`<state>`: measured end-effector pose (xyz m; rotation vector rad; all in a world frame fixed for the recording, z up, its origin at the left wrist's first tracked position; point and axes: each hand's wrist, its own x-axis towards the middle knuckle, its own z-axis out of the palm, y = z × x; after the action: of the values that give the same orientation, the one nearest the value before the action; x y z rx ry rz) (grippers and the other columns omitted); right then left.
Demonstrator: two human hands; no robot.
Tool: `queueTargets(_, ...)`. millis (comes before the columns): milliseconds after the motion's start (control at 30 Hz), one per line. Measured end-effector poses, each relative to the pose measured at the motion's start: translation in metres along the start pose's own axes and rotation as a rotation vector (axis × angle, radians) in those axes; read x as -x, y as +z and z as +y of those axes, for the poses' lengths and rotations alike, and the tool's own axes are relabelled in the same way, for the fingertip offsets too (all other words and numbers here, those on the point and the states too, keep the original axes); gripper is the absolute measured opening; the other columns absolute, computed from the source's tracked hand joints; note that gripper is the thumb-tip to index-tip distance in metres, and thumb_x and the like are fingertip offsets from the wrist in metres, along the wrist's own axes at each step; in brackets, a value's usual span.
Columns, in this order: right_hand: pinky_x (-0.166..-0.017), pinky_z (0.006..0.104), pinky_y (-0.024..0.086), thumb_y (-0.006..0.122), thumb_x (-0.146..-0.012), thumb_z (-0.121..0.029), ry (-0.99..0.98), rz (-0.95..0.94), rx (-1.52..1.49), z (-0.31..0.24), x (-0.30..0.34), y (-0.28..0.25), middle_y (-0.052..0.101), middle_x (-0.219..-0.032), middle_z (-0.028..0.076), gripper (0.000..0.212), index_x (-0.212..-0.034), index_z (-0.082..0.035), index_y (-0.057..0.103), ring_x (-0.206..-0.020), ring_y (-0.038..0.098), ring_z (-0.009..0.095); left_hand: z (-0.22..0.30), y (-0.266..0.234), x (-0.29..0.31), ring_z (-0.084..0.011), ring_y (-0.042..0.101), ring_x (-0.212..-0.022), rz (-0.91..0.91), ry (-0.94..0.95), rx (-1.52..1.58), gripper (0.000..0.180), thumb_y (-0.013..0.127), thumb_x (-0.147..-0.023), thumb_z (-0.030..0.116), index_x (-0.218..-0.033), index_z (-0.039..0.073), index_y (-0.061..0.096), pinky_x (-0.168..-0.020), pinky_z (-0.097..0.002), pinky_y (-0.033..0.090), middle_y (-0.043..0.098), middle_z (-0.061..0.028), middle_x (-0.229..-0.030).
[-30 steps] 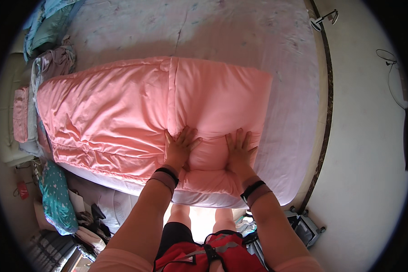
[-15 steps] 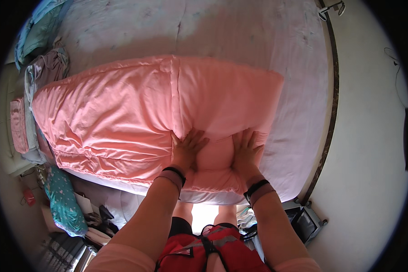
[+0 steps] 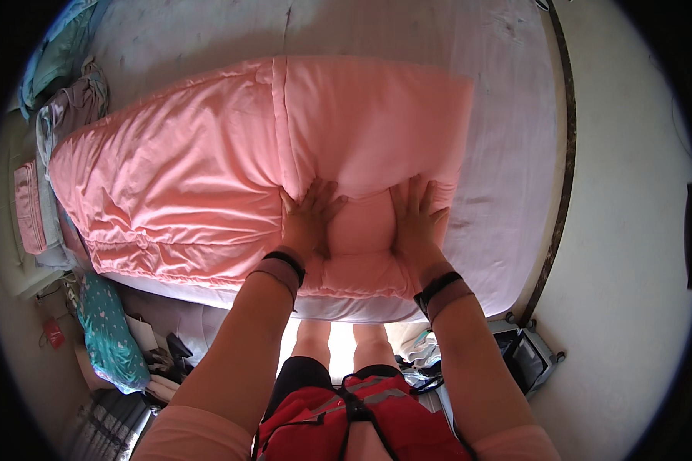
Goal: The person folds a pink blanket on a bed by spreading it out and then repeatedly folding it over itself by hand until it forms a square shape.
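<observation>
A pink quilt [image 3: 184, 169] lies across the near part of the bed, its right portion folded over into a thicker pad with an edge running away from me near the middle. My left hand [image 3: 309, 219] presses flat on this folded part, just right of that edge, fingers spread. Close to the quilt's right side, my right hand [image 3: 417, 223] also pushes down with its fingers apart. The padding dips under both palms and bulges between them. Neither hand grips the cloth. Dark bands circle both wrists.
A pale patterned sheet [image 3: 507, 154] covers the bed. Crumpled clothes [image 3: 84, 104] and a folded pink item [image 3: 29, 207] lie at the left. A teal patterned bundle [image 3: 111, 330] sits lower left. An open grey case [image 3: 534, 357] stands at the lower right, near the white wall [image 3: 623, 230].
The view has shifted, so the quilt and bed sit higher in the picture. Both hands stay pressed on the same spots of the folded quilt.
</observation>
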<state>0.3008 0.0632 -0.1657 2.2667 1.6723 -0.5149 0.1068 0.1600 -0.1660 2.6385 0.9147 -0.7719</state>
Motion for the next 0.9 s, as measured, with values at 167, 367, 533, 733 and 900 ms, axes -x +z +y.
queueTargets(167, -0.083, 0.0751, 0.018, 0.046, -0.078, -0.015, 0.010, 0.048, 0.011, 0.005, 0.007, -0.005, 0.004, -0.143, 0.012, 0.067, -0.136, -0.027, 0.016, -0.129, 0.004, 0.044, 0.005, -0.025, 0.005, -0.0265, -0.004, -0.133, -0.120, 0.006, -0.025, 0.113, 0.074, -0.047, 0.050, -0.138, 0.027, 0.011, -0.088, -0.0726, 0.013, -0.001, -0.0014, -0.145)
queueTargets(367, -0.084, 0.0740, 0.020, 0.066, -0.064, -0.016, -0.038, 0.037, -0.044, 0.008, 0.038, -0.030, 0.000, -0.144, 0.011, 0.090, -0.137, -0.027, 0.013, -0.129, 0.003, 0.042, 0.018, -0.024, 0.034, -0.0291, 0.001, -0.133, 0.109, -0.030, -0.086, 0.112, 0.076, -0.044, 0.048, -0.137, 0.022, 0.018, -0.092, -0.0696, 0.009, 0.006, -0.0070, -0.144)
queueTargets(533, -0.086, 0.0716, 0.022, 0.077, -0.053, -0.022, 0.054, -0.269, -0.358, 0.007, 0.094, -0.059, -0.003, -0.143, 0.013, 0.109, -0.137, -0.027, 0.008, -0.128, -0.001, 0.045, 0.050, -0.020, 0.084, -0.0294, 0.006, -0.132, 0.319, -0.029, 0.100, 0.111, 0.075, -0.044, 0.049, -0.136, 0.017, 0.022, -0.095, -0.0661, 0.004, 0.010, -0.0110, -0.143)
queueTargets(733, -0.085, 0.0710, 0.024, 0.080, -0.050, -0.030, 0.045, -0.278, -0.144, -0.003, 0.100, -0.021, -0.009, -0.142, 0.019, 0.115, -0.138, -0.026, 0.006, -0.128, -0.004, 0.046, 0.041, 0.033, 0.088, -0.0251, 0.007, -0.133, 0.175, -0.116, 0.286, 0.107, 0.071, -0.046, 0.053, -0.135, 0.016, 0.023, -0.099, -0.0598, -0.004, 0.010, -0.0097, -0.143)
queueTargets(900, -0.084, 0.0709, 0.024, 0.077, -0.053, -0.032, 0.053, -0.247, -0.063, -0.006, 0.088, -0.002, -0.008, -0.141, 0.020, 0.109, -0.137, -0.027, 0.009, -0.127, -0.003, 0.049, 0.045, 0.060, 0.067, -0.0244, 0.009, -0.133, 0.325, -0.145, 0.216, 0.095, 0.060, -0.060, 0.050, -0.137, 0.015, 0.017, -0.098, -0.0624, -0.005, 0.014, -0.0083, -0.143)
